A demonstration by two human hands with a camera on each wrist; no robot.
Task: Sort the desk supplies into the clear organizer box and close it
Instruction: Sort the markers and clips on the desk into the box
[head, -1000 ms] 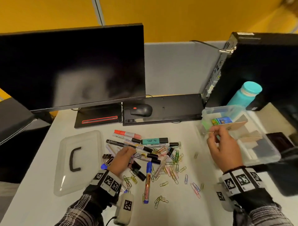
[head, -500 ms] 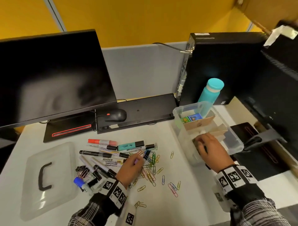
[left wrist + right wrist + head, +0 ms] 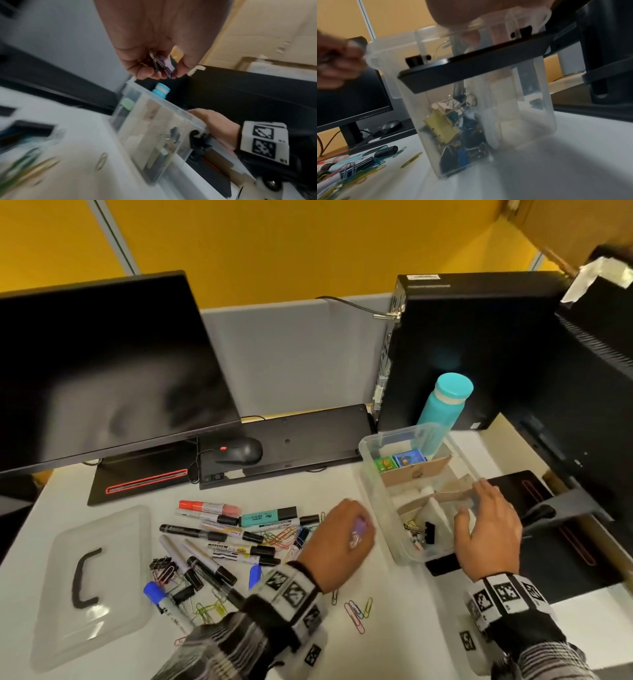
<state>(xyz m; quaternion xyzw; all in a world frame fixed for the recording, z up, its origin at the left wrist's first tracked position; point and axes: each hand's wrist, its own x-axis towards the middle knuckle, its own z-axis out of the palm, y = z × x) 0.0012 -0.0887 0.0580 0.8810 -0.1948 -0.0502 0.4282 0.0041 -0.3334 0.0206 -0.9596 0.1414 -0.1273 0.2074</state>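
The clear organizer box [image 3: 376, 474] stands open at the right of the desk, with cardboard dividers and binder clips [image 3: 424, 534] in its near compartment. My left hand [image 3: 342, 537] hovers just left of the box and pinches a purple binder clip [image 3: 167, 65] in curled fingers. My right hand [image 3: 486, 518] rests on the box's right rim with fairly straight fingers and the thumb inside. The lid [image 3: 92, 577] with a black handle lies flat at the far left. Markers [image 3: 219, 535], paper clips [image 3: 356, 611] and black binder clips [image 3: 162, 568] are strewn between lid and box.
A teal bottle [image 3: 445, 405] and a black computer tower [image 3: 479, 337] stand right behind the box. A monitor [image 3: 102, 371], mouse [image 3: 243, 450] and keyboard [image 3: 291, 440] line the back. A second monitor's base [image 3: 534, 508] sits to the box's right.
My left hand left the pile with the purple binder clip and moved right toward the box. My right hand shifted from the box's near compartment to its right rim.
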